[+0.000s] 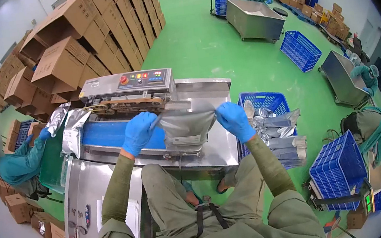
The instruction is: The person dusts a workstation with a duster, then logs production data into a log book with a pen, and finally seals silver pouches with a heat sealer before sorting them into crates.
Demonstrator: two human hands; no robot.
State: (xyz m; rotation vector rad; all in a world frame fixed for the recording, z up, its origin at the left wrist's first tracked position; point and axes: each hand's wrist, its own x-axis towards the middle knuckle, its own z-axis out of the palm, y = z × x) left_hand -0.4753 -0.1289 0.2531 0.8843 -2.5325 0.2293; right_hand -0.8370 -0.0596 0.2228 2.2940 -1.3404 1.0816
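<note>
A silver foil pouch [186, 125] stands upright on the steel table of a band sealing machine [125, 94], at the right end of its blue conveyor belt [106, 134]. My left hand [138, 131], in a blue glove, pinches the pouch's top left corner. My right hand [235, 121], also gloved in blue, pinches the top right corner, and the mouth is stretched flat between them. Two more foil pouches [72, 129] sit at the belt's left end.
A blue crate [265, 102] heaped with foil pouches stands to my right, another blue crate [338, 172] on a scale nearer me. A co-worker in teal [18, 163] reaches in from the left. Stacked cardboard boxes [92, 31] rise behind the machine. More workers and steel tables stand across the green floor.
</note>
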